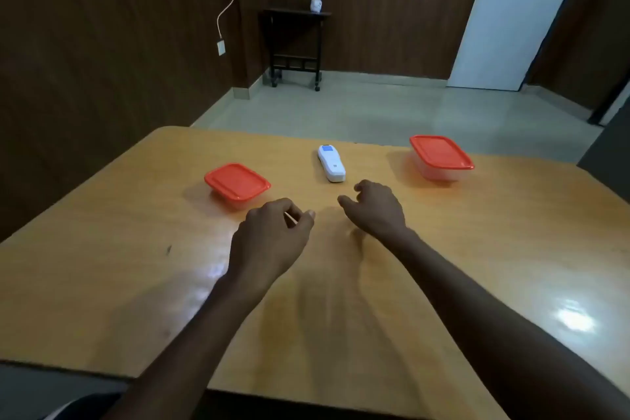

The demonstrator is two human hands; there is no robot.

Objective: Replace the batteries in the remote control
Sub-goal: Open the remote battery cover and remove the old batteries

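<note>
A white remote control (pixel 331 163) lies on the wooden table (pixel 136 266), near its far edge, lengthwise away from me. My right hand (pixel 376 206) hovers just in front of the remote, fingers loosely curled, holding nothing. My left hand (pixel 272 239) hangs over the table to the left of it, fingers loosely curled, also holding nothing. Neither hand touches the remote. No batteries are visible.
A clear container with a red lid (pixel 237 184) stands left of the remote. A second, taller one (pixel 440 156) stands to the right near the far edge. Beyond the table are bare floor, a small dark side table (pixel 295 44) and a white door (pixel 511 17).
</note>
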